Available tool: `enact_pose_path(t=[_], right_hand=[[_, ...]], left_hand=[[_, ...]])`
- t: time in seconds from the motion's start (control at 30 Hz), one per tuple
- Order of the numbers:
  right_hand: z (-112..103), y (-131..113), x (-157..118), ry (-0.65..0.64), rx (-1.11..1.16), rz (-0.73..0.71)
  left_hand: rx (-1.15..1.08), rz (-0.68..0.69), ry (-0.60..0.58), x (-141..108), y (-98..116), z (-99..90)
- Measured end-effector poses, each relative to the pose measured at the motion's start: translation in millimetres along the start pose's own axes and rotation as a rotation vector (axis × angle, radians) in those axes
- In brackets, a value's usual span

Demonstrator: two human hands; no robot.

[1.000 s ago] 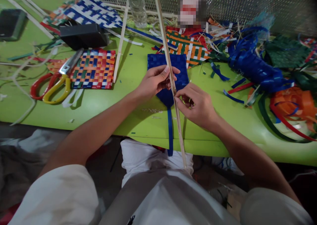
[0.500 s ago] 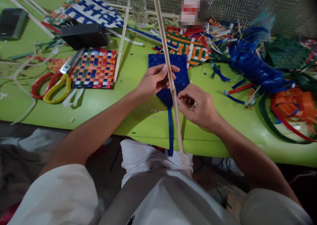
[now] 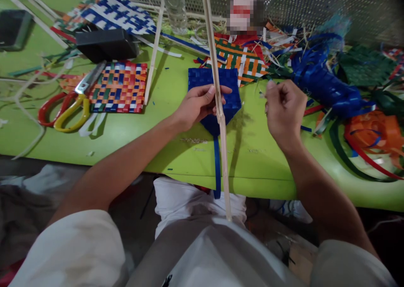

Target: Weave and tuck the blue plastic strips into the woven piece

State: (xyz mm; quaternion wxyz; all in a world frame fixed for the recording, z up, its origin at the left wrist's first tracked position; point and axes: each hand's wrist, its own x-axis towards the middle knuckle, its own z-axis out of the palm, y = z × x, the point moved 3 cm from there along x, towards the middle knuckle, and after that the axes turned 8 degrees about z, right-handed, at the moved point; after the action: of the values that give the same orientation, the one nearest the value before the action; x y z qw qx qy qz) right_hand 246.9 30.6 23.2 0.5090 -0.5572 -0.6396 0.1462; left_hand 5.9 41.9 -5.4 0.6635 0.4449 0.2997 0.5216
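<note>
My left hand (image 3: 202, 104) pinches a long pale bamboo stick (image 3: 221, 123) just above its knobbly joint. The stick runs nearly upright from the top of the view down to my lap. Under that hand a blue woven piece (image 3: 232, 83) with a pointed lower end lies on the green table (image 3: 176, 152), and a blue strap (image 3: 217, 165) hangs from its tip past the edge. My right hand (image 3: 285, 112) is raised to the right, apart from the stick, thumb and fingers closed together. Whatever sits in its fingertips, if anything, is too small to make out.
Scissors (image 3: 71, 106) with red and yellow handles lie beside an orange checked woven piece (image 3: 121, 89). Behind are a black box (image 3: 105, 45), a bottle (image 3: 175, 9) and an orange-green woven piece (image 3: 240, 57). Blue strips (image 3: 328, 85) and an orange bundle (image 3: 374, 137) heap at right.
My right hand has moved away from the stick, up and to the right, fingers still closed. The stick's top has shifted slightly right and its lower end slightly left; my left hand stays on it.
</note>
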Motion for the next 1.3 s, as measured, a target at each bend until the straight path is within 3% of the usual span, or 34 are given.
enact_pose_path(t=[0.2,0.4,0.57,1.03,1.3], right_hand=[[-1.0,-23.2,-14.3,-0.036,-0.062,-0.172],[11.3,-38.0,-33.9,-0.384,-0.01,-0.24],[21.3,-35.7,-41.3,-0.523,0.023,-0.307],[23.6,-32.9,-40.9,-0.575,0.082,-0.337],[19.2,-30.6,-39.7,-0.541,-0.081,-0.327]], left_hand=[[-0.006,-0.021,-0.015,-1.5,-1.7,0.8],[0.026,-0.005,-0.052,-3.4,-2.9,-0.4],[0.039,-0.004,-0.103,-4.8,-9.5,1.2],[-0.022,-0.009,-0.135,-6.1,-9.1,6.6],[-0.011,0.026,-0.199,-4.9,-11.9,3.8]])
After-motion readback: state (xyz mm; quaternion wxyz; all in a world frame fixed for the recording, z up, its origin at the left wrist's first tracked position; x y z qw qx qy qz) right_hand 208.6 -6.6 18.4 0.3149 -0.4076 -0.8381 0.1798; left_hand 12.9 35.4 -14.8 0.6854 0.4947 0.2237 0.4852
